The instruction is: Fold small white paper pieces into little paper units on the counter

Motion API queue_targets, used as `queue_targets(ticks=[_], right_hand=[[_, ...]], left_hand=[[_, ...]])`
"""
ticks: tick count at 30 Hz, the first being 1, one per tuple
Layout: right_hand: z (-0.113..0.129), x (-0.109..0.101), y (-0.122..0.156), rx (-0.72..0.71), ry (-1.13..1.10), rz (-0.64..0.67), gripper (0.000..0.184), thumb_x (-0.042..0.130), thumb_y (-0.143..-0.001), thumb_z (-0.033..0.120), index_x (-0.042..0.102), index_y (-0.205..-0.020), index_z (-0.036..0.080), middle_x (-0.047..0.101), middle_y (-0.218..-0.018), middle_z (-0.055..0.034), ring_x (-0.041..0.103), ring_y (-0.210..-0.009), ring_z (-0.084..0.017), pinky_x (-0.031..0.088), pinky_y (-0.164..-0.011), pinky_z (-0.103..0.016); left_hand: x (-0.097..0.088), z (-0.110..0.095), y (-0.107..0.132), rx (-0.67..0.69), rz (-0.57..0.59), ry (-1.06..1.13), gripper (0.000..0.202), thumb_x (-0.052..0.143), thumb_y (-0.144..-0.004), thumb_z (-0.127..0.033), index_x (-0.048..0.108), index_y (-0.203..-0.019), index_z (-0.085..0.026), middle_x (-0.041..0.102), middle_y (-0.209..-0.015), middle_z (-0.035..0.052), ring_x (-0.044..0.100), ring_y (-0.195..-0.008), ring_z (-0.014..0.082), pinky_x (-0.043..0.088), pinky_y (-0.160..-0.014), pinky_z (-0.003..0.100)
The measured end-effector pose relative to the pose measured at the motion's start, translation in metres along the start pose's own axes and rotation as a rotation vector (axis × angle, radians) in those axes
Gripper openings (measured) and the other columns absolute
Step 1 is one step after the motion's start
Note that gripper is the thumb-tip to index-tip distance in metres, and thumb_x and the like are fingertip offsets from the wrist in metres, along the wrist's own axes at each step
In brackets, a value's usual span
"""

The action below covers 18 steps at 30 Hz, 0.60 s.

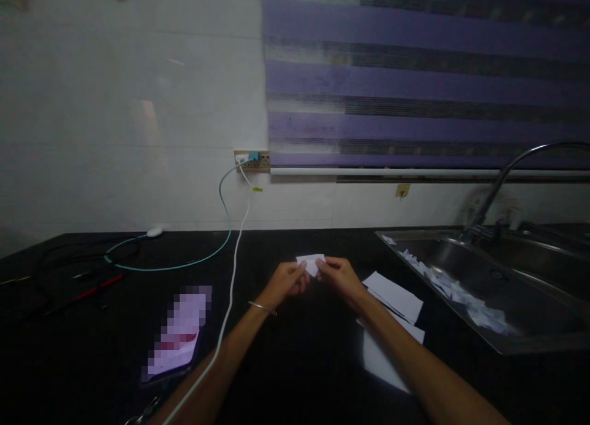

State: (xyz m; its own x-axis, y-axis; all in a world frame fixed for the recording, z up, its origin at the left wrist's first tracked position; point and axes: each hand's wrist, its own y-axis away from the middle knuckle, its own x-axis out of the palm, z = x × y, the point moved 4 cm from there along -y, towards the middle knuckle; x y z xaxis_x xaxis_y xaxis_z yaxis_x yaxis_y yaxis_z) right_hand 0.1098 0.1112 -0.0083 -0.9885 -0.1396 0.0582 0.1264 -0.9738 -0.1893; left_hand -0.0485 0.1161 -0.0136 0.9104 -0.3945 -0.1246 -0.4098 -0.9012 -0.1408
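Observation:
Between my two hands, a small piece of white paper [310, 263] is held up above the dark countertop [295, 351]. My left hand [291, 280] pinches its left side, thumb on the near face. On the right side, the thumb and fingers of my right hand [338, 276] grip the same paper. It looks folded, though its far side is hidden. White paper sheets [394, 296] lie beside my right forearm, which covers part of them. A thin bracelet [262, 307] circles my left wrist.
Folded white paper pieces [461, 296] line the left edge of the metal sink [507, 345], below a curved faucet [495, 185]. A lit phone [179, 333] lies at left. A white cable [234, 271] runs from the wall socket [262, 161] across my left forearm.

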Motion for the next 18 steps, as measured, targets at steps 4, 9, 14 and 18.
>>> queue_targets(ticks=[4,9,14,18], right_hand=[[0.005,-0.001,0.002,-0.045,0.042,0.001,0.039,0.07,-0.075,0.051,0.066,-0.066,0.013,0.056,-0.065,0.0005,0.046,-0.057,-0.01,0.034,-0.054,-0.024],[0.011,-0.005,0.003,-0.103,0.198,-0.055,0.041,0.068,-0.076,0.051,0.066,-0.061,0.013,0.053,-0.06,0.0016,0.043,-0.055,-0.009,0.03,-0.051,-0.023],[0.014,-0.002,0.005,-0.057,0.209,-0.043,0.04,0.065,-0.078,0.052,0.067,-0.066,0.013,0.053,-0.05,0.0023,0.042,-0.045,-0.009,0.027,-0.045,-0.022],[0.015,0.001,0.005,-0.03,0.196,-0.028,0.04,0.064,-0.079,0.051,0.065,-0.065,0.013,0.054,-0.044,0.002,0.042,-0.037,-0.007,0.028,-0.04,-0.021]], left_hand=[[-0.001,-0.007,0.004,0.023,0.019,0.029,0.056,0.051,-0.083,-0.063,0.056,-0.062,-0.012,0.05,-0.049,-0.0019,0.042,-0.039,0.0055,0.027,-0.041,0.018],[0.003,-0.007,0.002,0.01,-0.023,-0.054,0.058,0.051,-0.083,-0.064,0.055,-0.055,-0.013,0.048,-0.041,-0.002,0.039,-0.031,0.006,0.025,-0.035,0.018],[0.004,-0.001,-0.002,0.011,-0.056,0.041,0.05,0.059,-0.08,-0.059,0.06,-0.065,-0.011,0.056,-0.046,0.0,0.038,-0.027,0.0048,0.023,-0.031,0.018],[-0.002,0.003,-0.004,-0.008,-0.124,0.196,0.048,0.069,-0.076,-0.049,0.065,-0.102,-0.009,0.065,-0.059,0.002,0.044,-0.029,0.0058,0.025,-0.031,0.017]])
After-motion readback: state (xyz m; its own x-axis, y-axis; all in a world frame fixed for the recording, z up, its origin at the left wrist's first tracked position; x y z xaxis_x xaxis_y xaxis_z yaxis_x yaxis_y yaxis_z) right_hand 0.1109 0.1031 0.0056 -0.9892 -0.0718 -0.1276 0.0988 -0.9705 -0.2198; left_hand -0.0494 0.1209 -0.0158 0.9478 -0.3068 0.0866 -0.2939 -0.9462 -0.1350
